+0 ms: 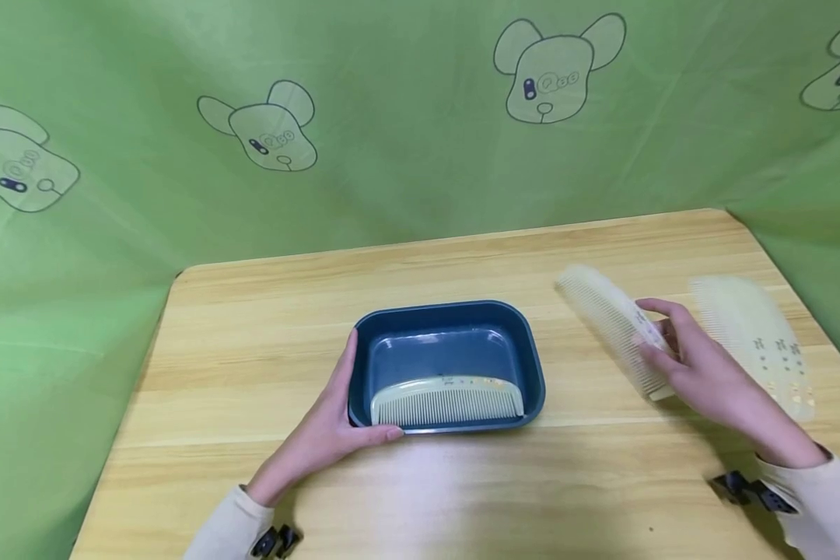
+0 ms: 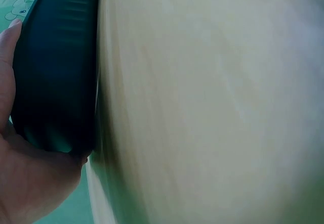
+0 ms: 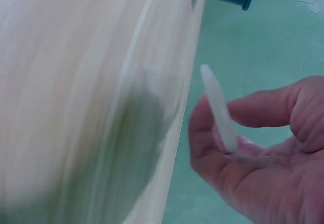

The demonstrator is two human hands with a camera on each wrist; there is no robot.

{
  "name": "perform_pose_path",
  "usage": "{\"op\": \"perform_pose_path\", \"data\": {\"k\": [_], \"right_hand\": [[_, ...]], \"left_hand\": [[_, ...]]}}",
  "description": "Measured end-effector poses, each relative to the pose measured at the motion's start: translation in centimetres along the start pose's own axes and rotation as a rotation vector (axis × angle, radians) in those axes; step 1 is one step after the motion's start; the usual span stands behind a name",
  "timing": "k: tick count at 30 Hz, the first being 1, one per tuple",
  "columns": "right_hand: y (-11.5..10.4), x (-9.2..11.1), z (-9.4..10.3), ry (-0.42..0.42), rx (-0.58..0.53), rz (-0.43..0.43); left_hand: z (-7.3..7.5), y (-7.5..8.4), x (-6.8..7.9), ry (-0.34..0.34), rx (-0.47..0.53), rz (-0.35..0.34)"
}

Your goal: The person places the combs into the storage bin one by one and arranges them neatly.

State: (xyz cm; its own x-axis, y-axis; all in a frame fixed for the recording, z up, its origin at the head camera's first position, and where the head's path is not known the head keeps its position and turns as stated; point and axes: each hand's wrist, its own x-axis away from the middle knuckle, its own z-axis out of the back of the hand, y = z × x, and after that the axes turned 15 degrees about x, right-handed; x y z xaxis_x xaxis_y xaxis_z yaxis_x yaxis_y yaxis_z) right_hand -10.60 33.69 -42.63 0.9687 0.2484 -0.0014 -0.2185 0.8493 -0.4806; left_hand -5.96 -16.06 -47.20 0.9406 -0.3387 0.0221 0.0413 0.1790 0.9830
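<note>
A dark blue rectangular plastic tub (image 1: 448, 311) stands on the table, one pale green comb (image 1: 448, 403) lying along its front inner side, teeth toward me. My left hand (image 1: 339, 412) holds the tub's front left corner, thumb along the front rim and fingers on the left wall; the left wrist view shows the hand (image 2: 30, 168) around the tub's end. To the right, my right hand (image 1: 700, 365) pinches another pale comb (image 1: 605, 311) by its decorated back, thumb opposite the fingers. That comb is tilted over the table, edge-on (image 3: 218, 107) in the right wrist view.
Several more pale combs (image 1: 749, 327) lie fanned and overlapping at the table's right, partly behind my right hand. The wooden table (image 1: 252, 334) meets a green cloth backdrop (image 1: 406, 155) with bear-head prints along its back and sides.
</note>
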Motion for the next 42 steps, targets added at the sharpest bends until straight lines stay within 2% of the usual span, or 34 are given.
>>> {"op": "perform_pose_path", "data": {"k": [4,8,11,14,20,24,32,42], "right_hand": [[-0.6,-0.1,0.0,0.022,-0.130,0.009],[-1.5,-0.2,0.2,-0.034,-0.271,0.002],[-2.5,-0.5,0.2,-0.089,-0.337,0.005],[-3.7,-0.8,0.1,-0.112,-0.384,0.043],[-6.3,-1.3,-0.4,-0.135,-0.399,0.110],[-7.9,-1.9,-1.0,-0.188,-0.428,0.155],[-10.0,-2.6,-2.5,-0.246,-0.367,0.207],[-12.0,-3.3,-3.3,-0.250,-0.317,0.265]], "left_hand": [[0.0,0.1,0.1,0.000,0.002,0.004],[-0.1,0.2,0.1,0.002,0.006,0.009],[-0.1,0.1,0.1,0.002,0.006,0.010],[-0.1,0.1,0.1,0.003,0.005,0.009],[-0.1,0.2,0.1,0.003,0.005,0.016],[-0.1,0.2,0.2,0.005,0.013,0.013],[-0.1,0.3,0.2,0.003,0.012,0.010],[-0.1,0.2,0.0,0.002,0.010,0.001]]}}
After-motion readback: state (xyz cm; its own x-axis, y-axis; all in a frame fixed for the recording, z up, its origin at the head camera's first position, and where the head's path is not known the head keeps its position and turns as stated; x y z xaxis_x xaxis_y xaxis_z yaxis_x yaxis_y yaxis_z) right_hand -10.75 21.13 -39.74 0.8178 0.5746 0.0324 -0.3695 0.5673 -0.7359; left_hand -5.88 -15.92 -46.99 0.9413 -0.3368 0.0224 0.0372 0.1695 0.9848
